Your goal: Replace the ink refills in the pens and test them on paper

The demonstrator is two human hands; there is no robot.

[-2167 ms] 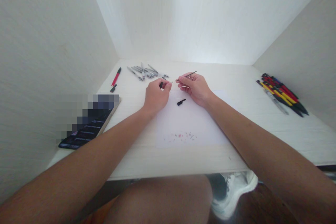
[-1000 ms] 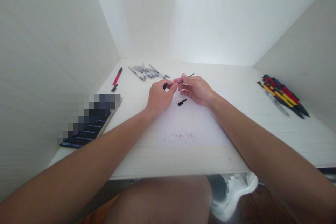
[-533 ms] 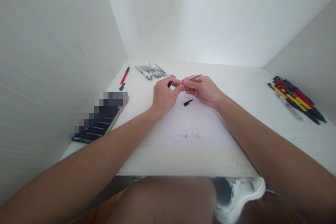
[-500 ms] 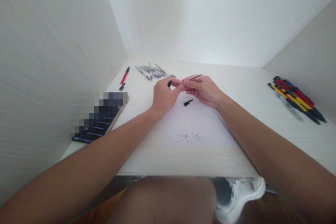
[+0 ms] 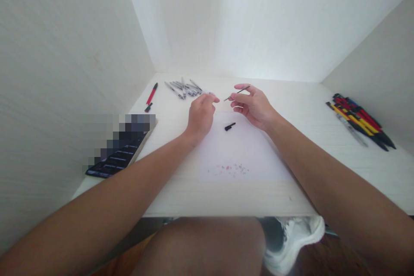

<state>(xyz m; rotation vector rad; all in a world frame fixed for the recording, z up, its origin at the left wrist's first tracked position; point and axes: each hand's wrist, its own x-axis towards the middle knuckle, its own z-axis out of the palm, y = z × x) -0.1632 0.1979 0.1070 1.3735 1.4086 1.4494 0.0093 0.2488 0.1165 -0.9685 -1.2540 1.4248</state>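
Observation:
A slim dark pen refill point(image 5: 243, 89) is pinched between the thumb and fingers of my right hand point(image 5: 254, 108), its thin metallic tip pointing left. My left hand point(image 5: 201, 114) is beside it on the left, back turned up and fingers curled; whatever it holds is hidden underneath. A gap separates the left fingertips from the refill's tip. Below both hands, a black pen cap point(image 5: 230, 127) lies on a white sheet of paper point(image 5: 246, 151).
Small dark and red specks point(image 5: 228, 168) mark the paper's near part. Several clear pens point(image 5: 186, 88) lie at the back left, near a red pen point(image 5: 152, 94) and a small black cap point(image 5: 148, 107). A phone point(image 5: 113, 159) lies left; several coloured pens point(image 5: 359, 120) lie right.
My hands have moved apart, and the refill's tip now shows between them. My left hand has turned, hiding the black piece seen in it before.

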